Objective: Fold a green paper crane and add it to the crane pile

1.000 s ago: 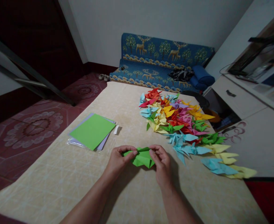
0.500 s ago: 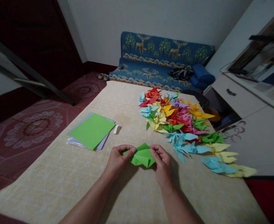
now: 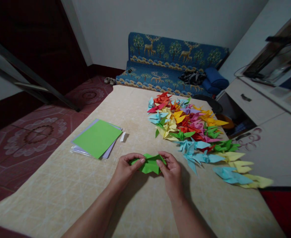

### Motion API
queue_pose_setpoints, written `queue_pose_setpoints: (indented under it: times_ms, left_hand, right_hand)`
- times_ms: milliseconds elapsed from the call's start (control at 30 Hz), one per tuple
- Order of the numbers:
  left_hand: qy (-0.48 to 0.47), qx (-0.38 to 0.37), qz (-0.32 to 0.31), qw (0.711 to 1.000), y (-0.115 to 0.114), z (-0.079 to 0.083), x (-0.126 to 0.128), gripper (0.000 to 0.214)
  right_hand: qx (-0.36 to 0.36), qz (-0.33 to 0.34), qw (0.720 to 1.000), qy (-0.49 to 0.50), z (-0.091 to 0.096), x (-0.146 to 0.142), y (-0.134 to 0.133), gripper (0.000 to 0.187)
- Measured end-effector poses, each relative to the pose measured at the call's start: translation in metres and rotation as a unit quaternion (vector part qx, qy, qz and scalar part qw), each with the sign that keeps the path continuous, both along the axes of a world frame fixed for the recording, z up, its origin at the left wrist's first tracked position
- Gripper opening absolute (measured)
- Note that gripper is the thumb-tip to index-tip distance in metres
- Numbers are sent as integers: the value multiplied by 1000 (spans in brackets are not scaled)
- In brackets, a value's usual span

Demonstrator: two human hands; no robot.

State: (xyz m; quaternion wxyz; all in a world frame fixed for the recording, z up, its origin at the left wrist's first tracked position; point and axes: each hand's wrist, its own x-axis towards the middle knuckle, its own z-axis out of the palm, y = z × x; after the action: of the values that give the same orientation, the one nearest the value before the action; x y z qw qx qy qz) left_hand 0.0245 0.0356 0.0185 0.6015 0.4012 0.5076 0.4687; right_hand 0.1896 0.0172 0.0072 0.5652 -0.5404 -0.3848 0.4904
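A partly folded sheet of green origami paper (image 3: 150,164) is held between my two hands over the near middle of the table. My left hand (image 3: 128,167) pinches its left side, thumb on top and fingers behind. On the other side, my right hand (image 3: 170,168) grips the right edge between thumb and fingers. Creases run across the paper, and its lower edge has pointed folds. To the left lies a stack of square paper (image 3: 97,138), green on top with lilac sheets and a clear wrapper under it. Folded paper cranes (image 3: 182,132) in many colours spread over the right side.
A small white paper scrap (image 3: 123,136) rests beside the stack. The table (image 3: 86,195) has a pale patterned cover. Beyond it stands a blue sofa (image 3: 157,71) with a deer pattern. A white cabinet (image 3: 267,132) borders the right; a metal ladder (image 3: 28,72) leans at the left.
The green paper has been bent further: its top peak has folded down and its upper edge now dips in the middle. My right thumb has shifted slightly left on it.
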Motion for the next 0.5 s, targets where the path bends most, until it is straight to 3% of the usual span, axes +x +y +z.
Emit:
queue_pose_setpoints:
  times_ms: [167,500]
  left_hand:
    - [2,6,-24,1000,-1,2,1,27]
    - [22,11,8,1000,1,5,4,19]
  right_hand:
    - [32,-27,999,-20,-5,-2,1,34]
    - [75,-40,992,-89,-8,-7,-6,39]
